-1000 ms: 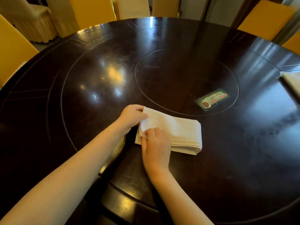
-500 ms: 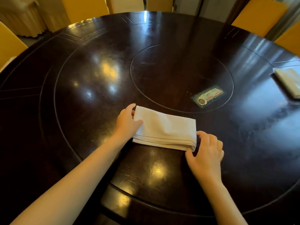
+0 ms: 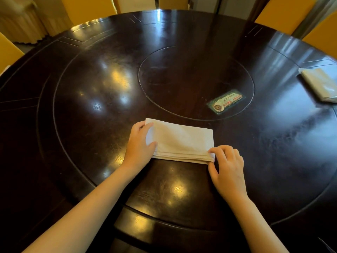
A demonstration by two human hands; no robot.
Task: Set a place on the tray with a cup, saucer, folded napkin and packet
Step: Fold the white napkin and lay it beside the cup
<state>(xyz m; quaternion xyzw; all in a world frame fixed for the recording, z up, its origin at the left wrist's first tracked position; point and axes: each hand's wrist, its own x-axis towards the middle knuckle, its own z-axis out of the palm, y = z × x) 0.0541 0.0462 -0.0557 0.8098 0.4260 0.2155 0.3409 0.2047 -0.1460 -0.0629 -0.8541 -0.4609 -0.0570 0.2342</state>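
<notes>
A white napkin [image 3: 182, 141], folded into a flat rectangle of several layers, lies on the dark round table [image 3: 91, 92] in front of me. My left hand [image 3: 139, 145] grips its left end, thumb on top and fingers around the edge. My right hand [image 3: 227, 167] pinches the near right corner of the stacked layers between thumb and fingertips. No cup, saucer or tray is in view.
A green printed card [image 3: 226, 101] lies inside the table's inner ring, beyond the napkin. A second folded white cloth [image 3: 321, 84] lies at the far right edge. Yellow-covered chairs [image 3: 284, 13] stand around the table.
My right hand moved from the napkin's left end to its near right corner and now pinches it. My left hand stayed on the left end. The napkin lies flatter.
</notes>
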